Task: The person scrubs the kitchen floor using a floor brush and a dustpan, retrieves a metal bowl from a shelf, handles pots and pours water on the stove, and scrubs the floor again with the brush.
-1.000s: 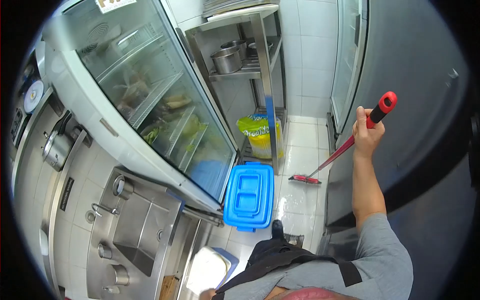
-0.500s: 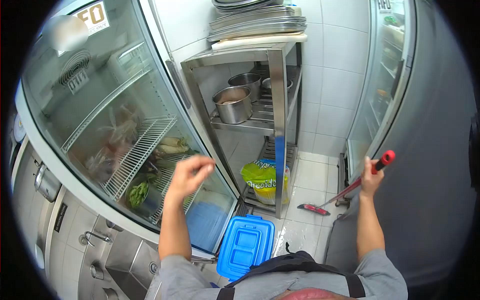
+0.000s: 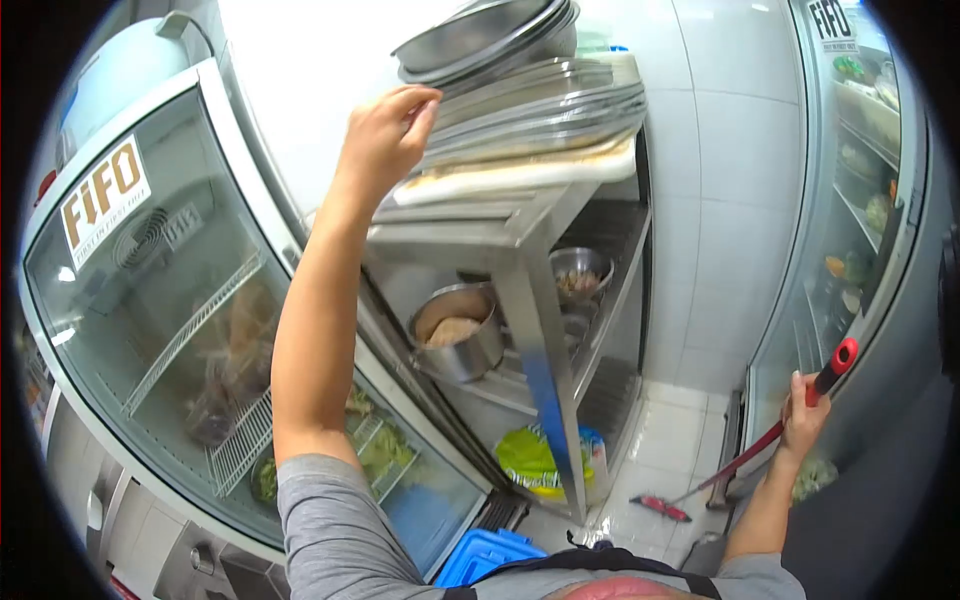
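My right hand (image 3: 804, 417) is wrapped round the red grip of a long-handled floor squeegee (image 3: 752, 452). Its narrow red head (image 3: 661, 508) rests on the wet tiles between the metal rack and the right-hand fridge. My left hand (image 3: 385, 140) is raised in front of the rack's top, thumb and curled fingers apart, with nothing visible in it. Just behind it are a stack of flat metal trays (image 3: 550, 110) and several metal bowls (image 3: 485, 40). From this angle I cannot tell whether the hand touches them.
Glass-door fridges stand at left (image 3: 150, 300) and right (image 3: 870, 200). The metal rack (image 3: 545, 330) holds a steel pot (image 3: 460, 345) and a small bowl (image 3: 582, 275), with a green-and-yellow bag (image 3: 535, 460) low down. A blue lidded bin (image 3: 485, 556) sits by my body.
My left hand has risen from before the left fridge to the trays and bowls. The view has shifted, bringing the rack closer. My right hand keeps hold of the squeegee.
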`<act>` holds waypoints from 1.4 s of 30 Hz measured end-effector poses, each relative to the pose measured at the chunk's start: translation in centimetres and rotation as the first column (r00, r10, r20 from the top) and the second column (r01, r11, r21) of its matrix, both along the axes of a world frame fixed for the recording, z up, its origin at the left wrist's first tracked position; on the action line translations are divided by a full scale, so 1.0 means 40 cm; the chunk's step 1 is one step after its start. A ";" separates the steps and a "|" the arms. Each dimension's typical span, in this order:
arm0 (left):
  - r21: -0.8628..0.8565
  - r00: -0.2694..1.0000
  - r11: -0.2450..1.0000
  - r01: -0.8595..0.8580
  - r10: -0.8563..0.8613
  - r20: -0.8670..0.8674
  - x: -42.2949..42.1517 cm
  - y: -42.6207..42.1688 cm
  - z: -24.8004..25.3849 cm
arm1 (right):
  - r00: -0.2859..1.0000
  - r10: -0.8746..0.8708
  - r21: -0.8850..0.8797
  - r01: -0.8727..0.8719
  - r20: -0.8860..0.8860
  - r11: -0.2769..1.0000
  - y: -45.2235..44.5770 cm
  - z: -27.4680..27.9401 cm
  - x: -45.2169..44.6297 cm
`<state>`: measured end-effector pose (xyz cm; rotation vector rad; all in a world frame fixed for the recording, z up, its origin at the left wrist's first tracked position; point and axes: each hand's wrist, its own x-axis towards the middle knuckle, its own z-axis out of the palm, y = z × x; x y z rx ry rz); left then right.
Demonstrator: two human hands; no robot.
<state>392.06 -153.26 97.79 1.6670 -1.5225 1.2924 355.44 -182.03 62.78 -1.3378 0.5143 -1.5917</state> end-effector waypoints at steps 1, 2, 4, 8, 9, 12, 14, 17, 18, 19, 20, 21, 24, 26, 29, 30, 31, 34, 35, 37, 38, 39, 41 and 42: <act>0.039 0.996 0.996 -0.086 0.085 0.028 0.050 -0.063 0.049 | 1.000 0.026 -0.008 -0.026 -0.011 1.000 -0.039 0.002 0.021; 0.033 0.995 0.996 -0.087 0.086 0.043 0.108 -0.122 0.091 | 1.000 0.027 -0.013 -0.027 0.005 1.000 -0.068 0.011 0.041; 0.001 0.879 0.958 -0.287 0.264 0.397 0.192 -0.217 0.159 | 0.999 0.017 0.045 -0.015 -0.041 0.999 -0.110 0.035 0.071; 0.376 0.900 0.830 -0.413 0.435 0.030 0.152 -0.317 0.279 | 0.998 0.057 0.059 -0.056 -0.026 0.997 -0.215 0.037 0.091; 0.436 0.908 0.817 -0.377 0.419 0.001 0.160 -0.335 0.310 | 0.996 0.077 0.075 -0.074 -0.040 0.994 -0.233 0.040 0.090; 0.496 0.935 0.809 -0.316 0.353 0.019 0.159 -0.413 0.331 | 0.998 0.030 0.079 -0.026 -0.059 0.997 -0.274 0.038 0.104; 0.480 0.876 0.755 -0.446 0.479 0.060 0.147 -0.475 0.339 | 0.997 0.066 0.090 -0.062 -0.045 0.994 -0.295 0.035 0.113; 0.512 0.818 0.669 -0.540 0.561 0.129 0.148 -0.527 0.370 | 0.998 0.060 0.103 -0.057 -0.028 0.993 -0.325 0.022 0.122; 0.532 0.792 0.624 -0.572 0.589 0.161 0.141 -0.535 0.376 | 0.997 0.069 0.097 -0.066 -0.031 0.993 -0.336 0.023 0.115; 0.527 0.780 0.619 -0.582 0.607 0.149 0.139 -0.536 0.375 | 0.996 0.083 0.094 -0.079 -0.040 0.992 -0.344 0.023 0.111; 0.529 0.777 0.613 -0.587 0.611 0.153 0.132 -0.541 0.373 | 0.995 0.089 0.098 -0.085 -0.038 0.992 -0.350 0.026 0.108; 0.531 0.750 0.572 -0.625 0.628 0.207 0.126 -0.545 0.374 | 0.994 0.102 0.117 -0.099 -0.024 0.988 -0.358 0.032 0.106; 0.489 0.697 0.519 -0.701 0.644 0.317 0.098 -0.558 0.365 | 0.992 0.119 0.141 -0.113 -0.038 0.984 -0.396 0.020 0.104; 0.447 0.665 0.502 -0.740 0.643 0.379 0.097 -0.564 0.360 | 0.994 0.096 0.110 -0.089 -0.057 0.990 -0.407 0.016 0.101; 0.067 0.596 0.620 -0.781 0.711 0.373 0.181 -0.569 0.410 | 0.995 0.096 0.125 -0.095 -0.008 0.988 -0.408 0.015 0.093; 0.021 0.629 0.656 -0.754 0.713 0.309 0.191 -0.557 0.440 | 0.996 0.085 0.125 -0.084 -0.001 0.989 -0.407 0.017 0.085; -0.040 0.705 0.743 -0.668 0.649 0.286 0.200 -0.541 0.459 | 0.997 0.081 0.139 -0.081 0.004 0.987 -0.405 0.019 0.077; -0.282 0.676 0.716 -0.639 0.697 0.239 0.226 -0.530 0.492 | 0.996 0.084 0.156 -0.084 0.011 0.984 -0.414 0.012 0.071; -0.349 0.614 0.656 -0.670 0.753 0.236 0.226 -0.525 0.500 | 0.996 0.093 0.153 -0.094 0.016 0.984 -0.418 0.009 0.072; -0.458 0.581 0.666 -0.589 0.743 0.332 0.263 -0.506 0.531 | 0.997 0.075 0.147 -0.077 0.014 0.986 -0.414 0.019 0.084; -0.496 0.558 0.678 -0.542 0.732 0.391 0.268 -0.492 0.532 | 0.997 0.078 0.142 -0.078 0.007 0.987 -0.411 0.023 0.091; -0.518 0.545 0.742 -0.426 0.667 0.507 0.271 -0.484 0.536 | 0.996 0.084 0.141 -0.084 0.006 0.986 -0.413 0.022 0.100; -0.538 0.533 0.734 -0.414 0.675 0.510 0.270 -0.475 0.556 | 0.994 0.108 0.117 -0.105 -0.023 0.988 -0.416 0.018 0.119; -0.563 0.529 0.729 -0.389 0.677 0.512 0.259 -0.468 0.565 | 0.993 0.116 0.110 -0.112 -0.028 0.988 -0.417 0.020 0.133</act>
